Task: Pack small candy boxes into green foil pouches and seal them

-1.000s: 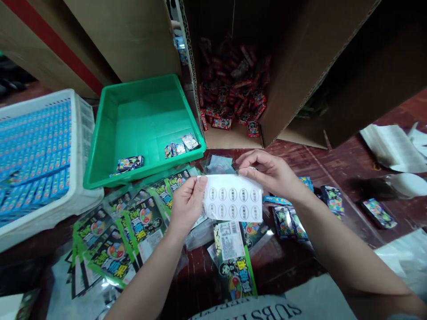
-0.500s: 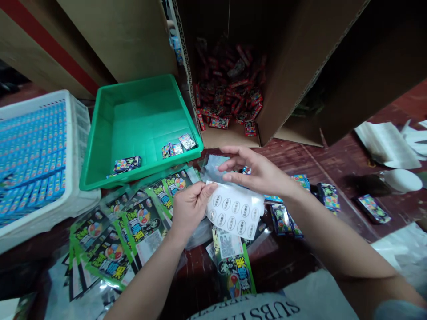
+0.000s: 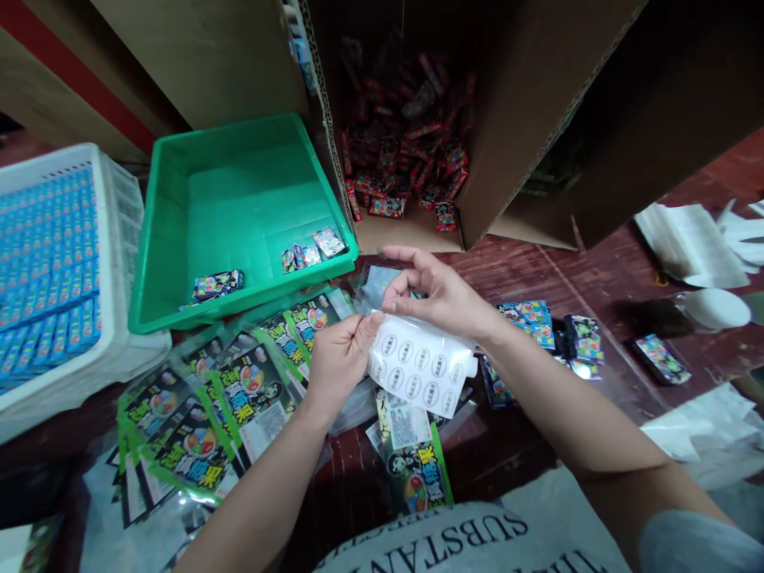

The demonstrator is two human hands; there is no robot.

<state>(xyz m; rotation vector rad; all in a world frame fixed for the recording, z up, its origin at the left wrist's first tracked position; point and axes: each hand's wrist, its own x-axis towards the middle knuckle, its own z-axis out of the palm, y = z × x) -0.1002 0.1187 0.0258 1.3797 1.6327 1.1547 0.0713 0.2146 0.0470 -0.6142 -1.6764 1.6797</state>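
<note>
A white sheet of round stickers (image 3: 421, 368), printed with oval outlines and characters, is pinched at its upper left corner by my left hand (image 3: 341, 356). My right hand (image 3: 438, 293) is just above the sheet's top edge, close to my left fingertips. Its thumb and middle finger are together and the index finger sticks out; whether something thin is between them I cannot make out. Beneath the sheet lies a black and green printed candy pouch (image 3: 418, 469). Behind the right hand a clear bag (image 3: 377, 282) shows in part.
Several printed pouches (image 3: 200, 442) are fanned out on the left. A green tray (image 3: 239, 191) holds a few small packs, beside a white basket (image 3: 119, 199) of blue packs. An open carton (image 3: 411, 235) contains red packs. Small packs (image 3: 582, 338) and a white cup (image 3: 716, 309) stand right.
My right hand's thumb and fingers have drawn together and come nearer to my left fingertips. The sticker sheet is tilted slightly differently. The whole view has shifted a little.
</note>
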